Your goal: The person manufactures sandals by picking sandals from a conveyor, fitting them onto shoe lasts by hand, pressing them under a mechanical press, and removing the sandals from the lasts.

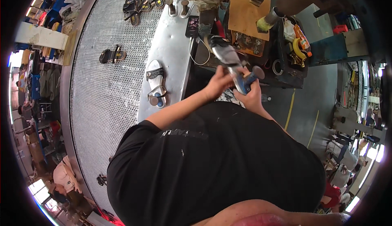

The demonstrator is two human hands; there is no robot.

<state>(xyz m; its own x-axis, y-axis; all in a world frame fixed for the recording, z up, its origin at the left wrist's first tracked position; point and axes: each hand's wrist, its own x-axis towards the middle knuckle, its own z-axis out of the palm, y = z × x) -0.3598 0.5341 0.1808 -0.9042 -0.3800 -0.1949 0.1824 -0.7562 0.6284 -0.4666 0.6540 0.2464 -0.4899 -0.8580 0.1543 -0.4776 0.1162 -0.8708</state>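
In front of my chest I hold a silver metal shoe last [239, 79] with a round brown knob at its heel end. At its far end a sandal with a black strap [219, 41] shows, blurred by motion. My right hand [252, 96] is closed around the heel end, below the knob. My left hand [219, 84] has its fingers curled against the near side of the last; their tips are partly hidden. Left of my arms, a second last bearing a black-strapped sandal [155, 74] lies on the metal ledge [166, 42].
Beyond the ledge, several black sandals [139, 3] lie on a perforated metal belt [106, 26]. A phone [192, 26] with a white cable lies at the ledge's edge. Machinery [271, 15] and brown cardboard [241, 13] stand ahead. To the right are bananas [298, 49] and an orange bottle [301, 37].
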